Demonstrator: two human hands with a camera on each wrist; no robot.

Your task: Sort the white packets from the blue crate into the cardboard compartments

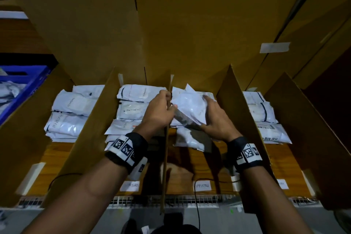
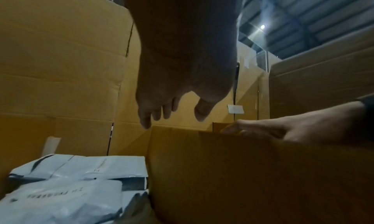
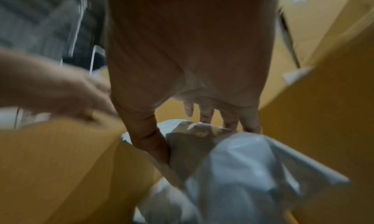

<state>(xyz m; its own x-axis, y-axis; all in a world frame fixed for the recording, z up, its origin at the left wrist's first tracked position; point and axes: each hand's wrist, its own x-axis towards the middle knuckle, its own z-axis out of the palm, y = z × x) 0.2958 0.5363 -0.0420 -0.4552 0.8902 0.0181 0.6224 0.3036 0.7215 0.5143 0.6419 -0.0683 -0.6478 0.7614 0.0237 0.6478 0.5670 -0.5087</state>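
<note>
Your right hand (image 1: pixel 214 119) clamps thumb and fingers on a white packet (image 1: pixel 190 108); at its nine o'clock, your left hand (image 1: pixel 161 112), fingers loosely apart, touches the cardboard divider (image 1: pixel 165 157).

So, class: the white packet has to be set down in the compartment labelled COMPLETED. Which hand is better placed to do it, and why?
Probably the right hand. It already grips the white packet above that compartment. The left hand sits at the cardboard divider, over the neighbouring compartment.
</note>
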